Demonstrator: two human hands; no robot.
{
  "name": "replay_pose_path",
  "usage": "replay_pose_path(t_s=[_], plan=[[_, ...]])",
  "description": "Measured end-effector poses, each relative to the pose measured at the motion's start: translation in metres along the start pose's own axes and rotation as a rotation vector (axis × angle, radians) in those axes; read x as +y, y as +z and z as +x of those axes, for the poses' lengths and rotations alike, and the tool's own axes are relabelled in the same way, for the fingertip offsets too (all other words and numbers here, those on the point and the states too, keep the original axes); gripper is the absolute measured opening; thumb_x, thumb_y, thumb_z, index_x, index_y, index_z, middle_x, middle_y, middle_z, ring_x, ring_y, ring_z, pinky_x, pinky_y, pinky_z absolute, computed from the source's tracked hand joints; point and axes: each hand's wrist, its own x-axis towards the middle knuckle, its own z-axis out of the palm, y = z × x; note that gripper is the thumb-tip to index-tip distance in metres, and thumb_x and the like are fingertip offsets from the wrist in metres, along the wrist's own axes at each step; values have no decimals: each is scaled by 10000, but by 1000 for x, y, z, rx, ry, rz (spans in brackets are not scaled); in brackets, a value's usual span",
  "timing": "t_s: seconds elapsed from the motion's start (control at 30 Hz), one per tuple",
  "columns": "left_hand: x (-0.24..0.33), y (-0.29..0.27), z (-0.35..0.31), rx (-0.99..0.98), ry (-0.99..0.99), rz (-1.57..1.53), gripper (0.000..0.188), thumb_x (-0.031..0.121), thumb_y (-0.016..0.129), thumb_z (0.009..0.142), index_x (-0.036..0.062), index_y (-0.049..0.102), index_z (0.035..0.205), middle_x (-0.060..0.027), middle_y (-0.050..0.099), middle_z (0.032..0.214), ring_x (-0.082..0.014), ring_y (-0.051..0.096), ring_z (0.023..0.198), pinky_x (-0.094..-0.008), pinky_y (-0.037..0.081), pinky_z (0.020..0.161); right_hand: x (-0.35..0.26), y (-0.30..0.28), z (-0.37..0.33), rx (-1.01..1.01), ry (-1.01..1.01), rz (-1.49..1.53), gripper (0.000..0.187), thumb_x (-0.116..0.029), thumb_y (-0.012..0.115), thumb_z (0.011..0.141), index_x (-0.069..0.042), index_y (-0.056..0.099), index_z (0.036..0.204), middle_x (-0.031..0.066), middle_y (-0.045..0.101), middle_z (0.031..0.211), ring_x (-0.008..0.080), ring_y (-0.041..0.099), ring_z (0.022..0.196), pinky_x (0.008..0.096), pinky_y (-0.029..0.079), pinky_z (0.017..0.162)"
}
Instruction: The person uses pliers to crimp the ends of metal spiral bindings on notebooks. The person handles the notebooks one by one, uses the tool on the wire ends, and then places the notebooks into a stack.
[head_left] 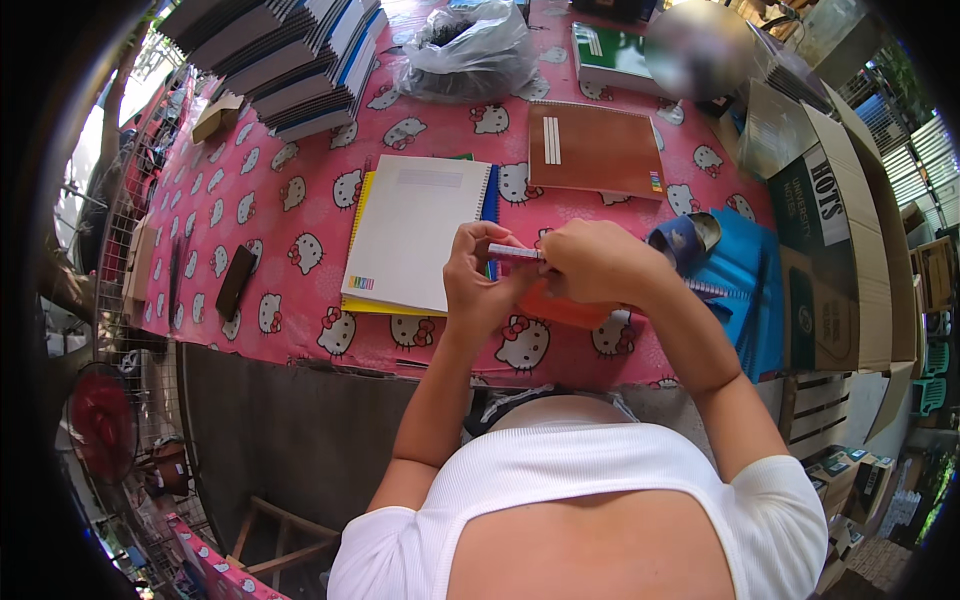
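Both my hands meet over the near side of the table, around a red-orange notebook point(572, 303). Its pale, ridged binding edge, which looks like a spiral coil, shows between my fingers. My left hand point(483, 278) is closed, pinching that edge between thumb and fingers. My right hand point(603, 262) is closed at the other end of the edge, its fingertips mostly hidden. Left of my hands lies a white spiral notebook point(415, 235) on top of yellow and blue ones. Beyond them is a brown spiral notebook point(597, 150).
A blue roll or pouch point(680, 243) and blue plastic covers point(750, 290) lie at the right, beside cardboard boxes point(825, 240). Tall notebook stacks point(290, 60) stand far left. A filled plastic bag point(468, 55) and a green book point(612, 58) sit at the back. A dark phone-like object point(235, 282) lies left.
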Motion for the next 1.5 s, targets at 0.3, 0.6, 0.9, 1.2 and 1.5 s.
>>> replay_pose_path(t_s=[0.3,0.6,0.9,1.2,1.5], plan=[[-7,-12,-7,-39,-11,-178,412,-46,740,740,35,495,1062,-70,625,925,-140,625,875,-275,508,809,-9,-7,-3,0,37,-26,352,-314,705,743,16,629,841,189,646,770,363,638,776,450,490,689],[-13,-22,-9,-27,33,-246,321,-143,638,788,-14,599,1079,-53,581,1015,-148,582,981,-312,536,860,-23,-6,-7,274,-15,97,368,-312,683,763,19,605,905,208,641,828,395,618,785,457,480,673],[-10,-17,-6,26,90,-180,346,-129,639,796,18,655,1109,-70,596,1022,-141,625,889,-267,557,771,-14,0,15,103,-13,58,407,-356,701,759,-1,618,940,204,644,826,393,624,794,448,494,681],[-19,-18,7,-39,94,-276,327,-119,687,758,25,657,1049,-71,606,1037,-148,621,895,-288,512,846,50,41,-106,1593,-71,468,572,-295,672,861,29,451,1277,161,531,1295,239,556,1138,379,439,948],[125,8,16,-10,846,53,227,6,807,671,11,659,843,-121,682,913,-222,673,818,-304,558,686,173,219,-172,652,802,-89,659,-397,647,834,-79,411,1361,188,391,1402,348,361,1305,553,254,1050]])
